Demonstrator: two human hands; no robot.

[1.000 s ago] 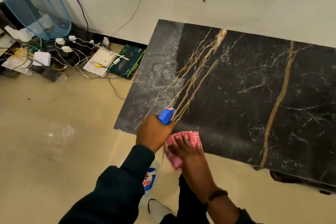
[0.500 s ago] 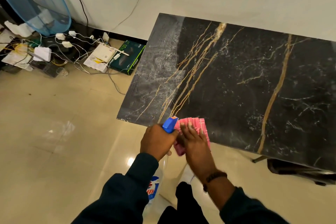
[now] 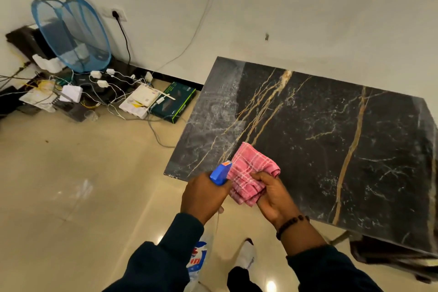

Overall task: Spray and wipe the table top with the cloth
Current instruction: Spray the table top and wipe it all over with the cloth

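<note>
Pink checked cloth (image 3: 251,178), pressed flat at the black marble table (image 3: 331,140) edge a second ago, is now lifted and bunched in the gripping right hand (image 3: 272,197). Left hand (image 3: 203,197) stays closed around the blue-nozzled spray bottle (image 3: 220,172), so spraying likely comes next.

Both arms are reaching forward from the bottom of the view, each in a dark sleeve pushed back from the wrist. The left hand (image 3: 205,194) is showing its back to the camera, knuckles up, fingers curling down and around out of sight in a closed grip, with a fingertip peeking out beneath the palm. The right hand (image 3: 272,194) is sitting just beside it, nearly touching, turned thumb-side up, its fingers (image 3: 262,176) folding inward into a pinch. The right wrist is bending slightly and is wearing a dark beaded band. Both forearms are angling toward each other, bringing the hands together in front of the body.
</note>
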